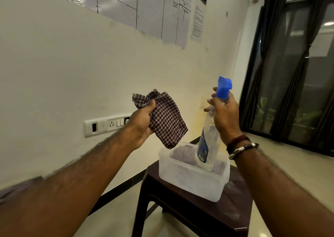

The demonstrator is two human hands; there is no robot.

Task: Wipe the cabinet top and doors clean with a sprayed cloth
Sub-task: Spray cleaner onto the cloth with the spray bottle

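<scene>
There is open air between the checked brown cloth (165, 120) and the clear spray bottle with a blue top (207, 137), but right below them a see-through plastic tub (191, 180) on a dark brown stool (202, 207) blocks the way down.

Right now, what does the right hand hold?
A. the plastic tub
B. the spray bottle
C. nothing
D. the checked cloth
B: the right hand grips the neck of the spray bottle just under its blue head, while the left hand holds the cloth up beside it, above the tub on the stool.
</scene>
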